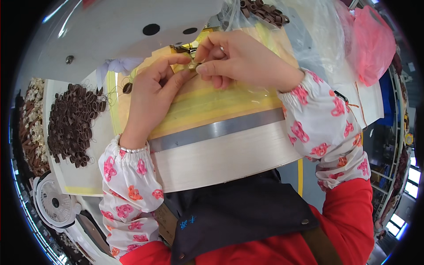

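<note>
My left hand (154,86) and my right hand (236,59) meet just in front of the presser foot (193,51) of a sewing machine (119,33). Between their fingertips is a small dark brown loop (198,67), partly covered by the fingers. The right thumb and fingers pinch it, while the left thumb and forefinger close in at its left side. One more brown loop (127,88) lies left of my left wrist, with loose threads around it.
A heap of brown loops (75,126) covers the left table. More loops (265,13) lie by clear plastic at the back, with a pink plastic bag (373,44) on the right. A metal strip (216,129) edges the yellow work surface. A white fan (55,201) stands lower left.
</note>
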Demonstrator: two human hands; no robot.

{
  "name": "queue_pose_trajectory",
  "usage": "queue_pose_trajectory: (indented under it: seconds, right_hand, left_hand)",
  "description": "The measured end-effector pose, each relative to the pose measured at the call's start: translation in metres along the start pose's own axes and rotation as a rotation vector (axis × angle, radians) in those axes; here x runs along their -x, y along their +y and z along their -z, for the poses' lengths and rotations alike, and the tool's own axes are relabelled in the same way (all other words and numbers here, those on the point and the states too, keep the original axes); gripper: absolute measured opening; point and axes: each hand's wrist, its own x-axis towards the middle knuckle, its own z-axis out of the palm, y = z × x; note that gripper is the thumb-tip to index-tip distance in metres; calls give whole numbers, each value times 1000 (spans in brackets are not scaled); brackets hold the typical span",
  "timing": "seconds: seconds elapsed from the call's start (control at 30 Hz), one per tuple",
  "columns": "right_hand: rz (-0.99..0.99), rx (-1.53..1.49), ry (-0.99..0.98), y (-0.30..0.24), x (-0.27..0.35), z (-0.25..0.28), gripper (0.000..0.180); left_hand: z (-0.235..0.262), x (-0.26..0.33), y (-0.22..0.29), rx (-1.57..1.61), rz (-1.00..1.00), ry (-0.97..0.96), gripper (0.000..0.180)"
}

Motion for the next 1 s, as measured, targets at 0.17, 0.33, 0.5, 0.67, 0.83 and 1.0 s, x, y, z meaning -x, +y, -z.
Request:
queue_pose_trajectory:
  seconds: [0.17,0.33,0.5,0.67,0.83,1.0]
  right_hand:
    - [-81,-59,-22,-4,-14,0,17]
    - [347,396,319,22,-15,-10,16]
    - [529,520,510,30,-20,-12,5]
    - [529,546,511,28,-19,-11,3]
    - [529,583,541,28,-21,-13,4]
    - [607,628,564,31,-25,-11,6]
  left_hand:
    - [1,-1,-1,-9,2,-9,16]
    - [-6,-8,-2,-80,16,63,17]
    - [-10,-21,-2,-100,120,92,22]
    - [-10,-21,3,-60,192,111,23]
    - [-11,-22,1,-29,189,133,23]
    - [-9,-23,0,-63,197,128,24]
